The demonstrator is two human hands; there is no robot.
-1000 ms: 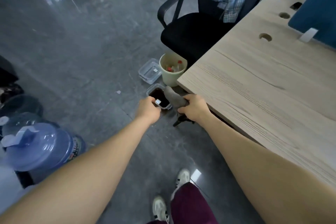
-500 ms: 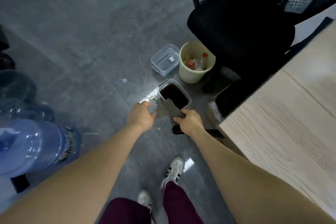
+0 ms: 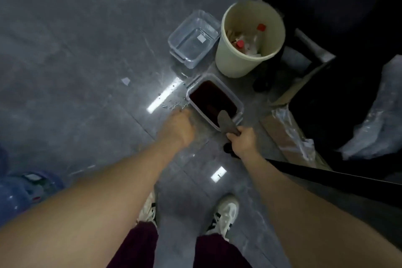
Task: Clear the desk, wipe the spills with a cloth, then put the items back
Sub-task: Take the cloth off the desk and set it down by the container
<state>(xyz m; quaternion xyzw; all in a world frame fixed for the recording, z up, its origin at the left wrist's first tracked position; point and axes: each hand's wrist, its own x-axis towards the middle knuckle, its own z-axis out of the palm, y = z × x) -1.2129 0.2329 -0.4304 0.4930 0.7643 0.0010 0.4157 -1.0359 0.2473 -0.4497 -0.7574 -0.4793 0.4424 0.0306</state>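
A grey cloth (image 3: pixel 226 123) hangs from my right hand (image 3: pixel 242 140), which grips its upper end; the cloth's tip dips over the near corner of a clear plastic box (image 3: pixel 238 104) filled with dark brown liquid, standing on the floor. My left hand (image 3: pixel 179 127) is lowered just left of that box with its fingers curled under; what it holds, if anything, is hidden. Water drops lie on the floor (image 3: pixel 174 105) beside the box. The desk is out of view.
A second clear box (image 3: pixel 193 39) with clear water stands behind, next to a cream bin (image 3: pixel 237 65) holding rubbish. A black office chair base (image 3: pixel 304 50) and plastic-wrapped cardboard (image 3: pixel 289 135) are at right. A blue water jug (image 3: pixel 24 189) lies at left. My shoes (image 3: pixel 226 213) are below.
I have bent down from the desk edge toward the floor. My right hand has lowered the cloth to the box of dark liquid, and my left hand has dropped beside the box.
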